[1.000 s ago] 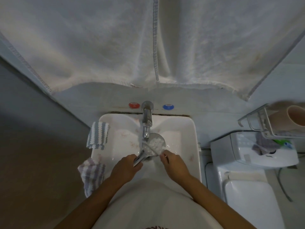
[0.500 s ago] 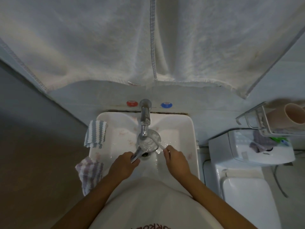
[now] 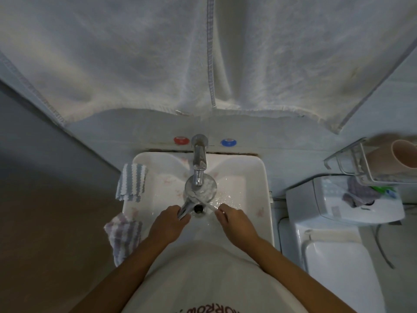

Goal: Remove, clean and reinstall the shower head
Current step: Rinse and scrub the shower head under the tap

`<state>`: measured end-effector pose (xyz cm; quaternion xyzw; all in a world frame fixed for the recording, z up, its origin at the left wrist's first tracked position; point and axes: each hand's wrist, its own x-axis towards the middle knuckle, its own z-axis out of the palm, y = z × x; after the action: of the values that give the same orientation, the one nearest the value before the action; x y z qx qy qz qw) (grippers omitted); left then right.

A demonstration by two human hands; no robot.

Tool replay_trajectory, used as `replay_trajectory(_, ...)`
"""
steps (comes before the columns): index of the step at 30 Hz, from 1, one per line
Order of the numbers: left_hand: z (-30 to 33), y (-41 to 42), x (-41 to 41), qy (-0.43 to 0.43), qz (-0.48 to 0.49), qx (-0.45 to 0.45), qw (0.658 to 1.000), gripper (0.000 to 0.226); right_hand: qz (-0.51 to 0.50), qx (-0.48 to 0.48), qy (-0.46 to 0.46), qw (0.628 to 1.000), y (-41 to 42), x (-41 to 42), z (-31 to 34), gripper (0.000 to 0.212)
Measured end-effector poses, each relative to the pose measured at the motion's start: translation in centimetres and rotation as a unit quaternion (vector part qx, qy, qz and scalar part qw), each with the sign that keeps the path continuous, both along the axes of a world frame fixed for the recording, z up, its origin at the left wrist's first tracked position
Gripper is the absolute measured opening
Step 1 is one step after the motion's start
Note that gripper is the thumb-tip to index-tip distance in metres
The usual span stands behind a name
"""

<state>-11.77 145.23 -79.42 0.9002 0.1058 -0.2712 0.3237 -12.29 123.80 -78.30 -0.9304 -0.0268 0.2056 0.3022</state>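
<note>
Bathroom sink [image 3: 259, 177], white, under a hanging towel [image 3: 158, 64]: shower head being rinsed.

Two striped cloths [image 3: 132, 185] drape the sink's left rim, probably kept handy for wiping. Left hand [image 3: 170, 224] has its fingers curled round the handle of the shower head [image 3: 207, 188], holding its face up beneath the tap [image 3: 199, 163] so water reaches the nozzles. Right hand [image 3: 237, 222] pinches a thin brush [image 3: 208, 204] laid across that face. Further right, a wire rack [image 3: 352, 163] holds a cup [image 3: 404, 154].
</note>
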Motion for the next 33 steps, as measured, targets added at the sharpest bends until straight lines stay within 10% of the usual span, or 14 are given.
replay_trajectory(33,0.1,-1.2,1.7,-0.06,0.0,0.007,0.998,0.031,-0.02,-0.022,-0.009,1.0,0.0,0.4,0.7,0.032)
